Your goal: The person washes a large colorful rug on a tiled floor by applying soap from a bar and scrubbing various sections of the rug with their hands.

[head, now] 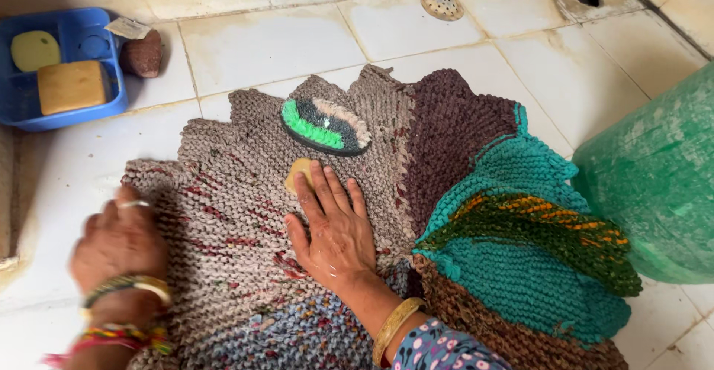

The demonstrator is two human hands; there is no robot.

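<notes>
A right hand (332, 229) presses a soap bar (297, 174) flat-fingered onto a soft, probably heavy wet mat (238, 191) on the tiled floor (245, 43), the left hand (119, 240) curled at its edge.

Brush (325, 125) lies on mat (297, 214), tray (71, 110) far left.

Scrub brush (325, 125) blocks ahead; green drum (654, 184) crowds the right
</notes>
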